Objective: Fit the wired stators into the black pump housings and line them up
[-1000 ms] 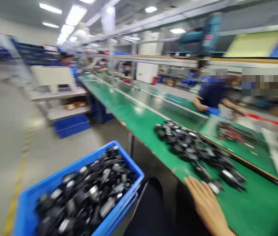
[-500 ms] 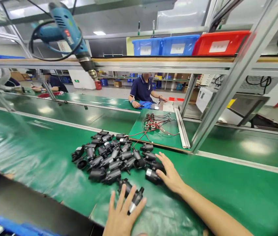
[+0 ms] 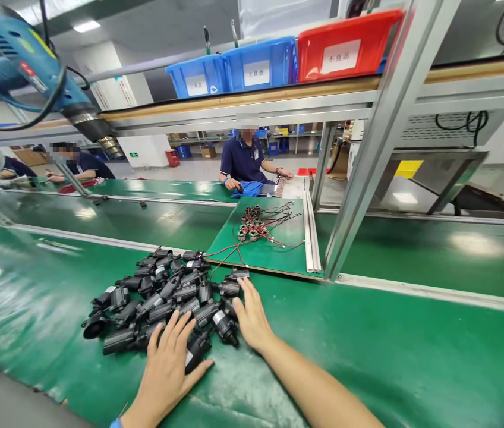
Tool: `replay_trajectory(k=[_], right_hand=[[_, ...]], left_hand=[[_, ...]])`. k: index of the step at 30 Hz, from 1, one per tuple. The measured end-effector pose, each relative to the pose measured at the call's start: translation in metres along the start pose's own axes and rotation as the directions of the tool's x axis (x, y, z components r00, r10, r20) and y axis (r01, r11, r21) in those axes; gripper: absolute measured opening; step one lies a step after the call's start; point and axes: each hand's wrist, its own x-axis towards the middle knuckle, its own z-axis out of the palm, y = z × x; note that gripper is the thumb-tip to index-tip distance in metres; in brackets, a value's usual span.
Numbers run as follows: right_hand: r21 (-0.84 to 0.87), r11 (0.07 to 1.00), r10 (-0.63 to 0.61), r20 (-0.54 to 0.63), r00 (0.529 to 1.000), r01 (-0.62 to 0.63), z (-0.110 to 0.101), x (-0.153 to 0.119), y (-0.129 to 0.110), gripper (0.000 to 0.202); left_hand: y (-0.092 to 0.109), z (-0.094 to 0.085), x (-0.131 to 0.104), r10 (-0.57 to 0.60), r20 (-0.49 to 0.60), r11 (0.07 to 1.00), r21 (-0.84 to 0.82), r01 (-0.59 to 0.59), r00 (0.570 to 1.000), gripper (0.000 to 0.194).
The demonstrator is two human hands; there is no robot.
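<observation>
A heap of black cylindrical plastic housings (image 3: 160, 309) lies on the green work surface (image 3: 368, 351). At its front edge my left hand (image 3: 169, 356) is spread over the pieces, fingers apart; one housing with a pale label (image 3: 197, 351) shows beside its thumb, partly covered. My right hand (image 3: 252, 315) rests against the heap's right side, fingers extended, by another labelled housing (image 3: 224, 326). Neither hand grasps a piece. Which pieces the left palm touches is hidden.
Behind the heap, a green board (image 3: 274, 252) bears small round parts with red and black wires (image 3: 254, 229). White tubes (image 3: 311, 238) lie along it. A metal post (image 3: 368, 154) stands right. A power drill (image 3: 47, 77) hangs upper left. A co-worker (image 3: 245, 160) sits opposite.
Both hands have pushed inward against the heap, so the loose housings at the front and right now sit closer to the rest. The camera view has shifted to the right.
</observation>
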Motion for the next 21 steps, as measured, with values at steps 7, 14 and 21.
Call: replay_trajectory(k=[7,14,21], right_hand=[[-0.089,0.996,-0.024,-0.260,0.965,0.001,-0.010,0.002,0.002,0.042],[-0.338,0.940,-0.175,-0.342,0.923,0.053,-0.028,-0.003,-0.002,0.029],[-0.452,0.889,-0.157,-0.446,0.881,-0.070,-0.040,-0.001,-0.004,0.024]], left_hand=[[-0.008,-0.002,-0.019,0.109,-0.107,0.991,-0.063,-0.116,0.988,0.045],[0.004,0.017,0.023,0.646,-0.064,0.525,-0.686,-0.504,0.760,0.040],[0.022,0.034,0.033,0.503,0.187,0.027,-0.979,0.201,0.844,0.081]])
